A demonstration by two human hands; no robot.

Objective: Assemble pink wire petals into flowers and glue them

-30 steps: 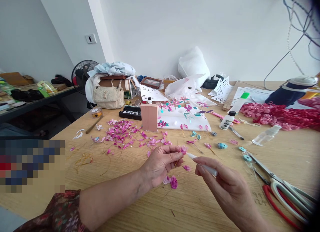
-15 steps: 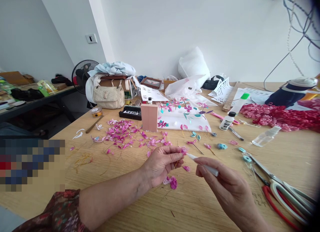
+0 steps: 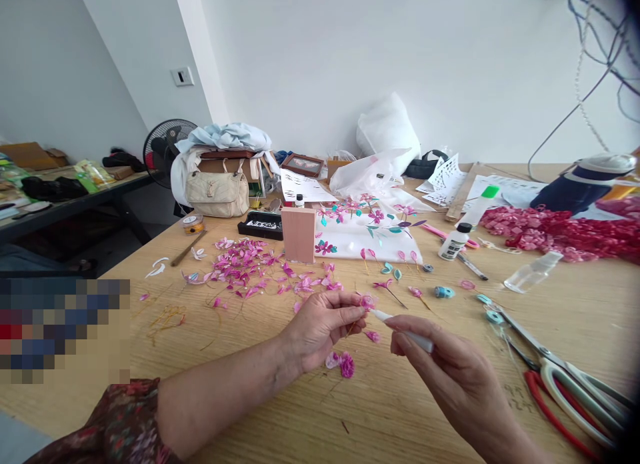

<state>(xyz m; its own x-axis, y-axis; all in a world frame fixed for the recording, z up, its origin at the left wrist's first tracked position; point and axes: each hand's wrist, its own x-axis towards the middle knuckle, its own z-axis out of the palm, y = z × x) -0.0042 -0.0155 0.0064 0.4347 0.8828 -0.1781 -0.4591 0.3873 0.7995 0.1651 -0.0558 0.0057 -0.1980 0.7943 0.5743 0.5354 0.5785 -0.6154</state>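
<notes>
Two hands meet near the middle of the wooden table (image 3: 260, 411). The left hand (image 3: 320, 327) pinches a small pink flower (image 3: 367, 301) between its fingertips; the right hand (image 3: 450, 371), fingers closed, holds a white pen (image 3: 403, 329) touching it.

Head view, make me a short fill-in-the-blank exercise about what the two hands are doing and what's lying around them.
1. The left hand pinches a small flower coloured ____.
2. The right hand holds a white ____, its tip at the flower.
3. The scissors lie on the table to the person's ____.
4. Loose petals lie scattered left of the ____ block.

Missing words: pink; pen; right; wooden
</notes>
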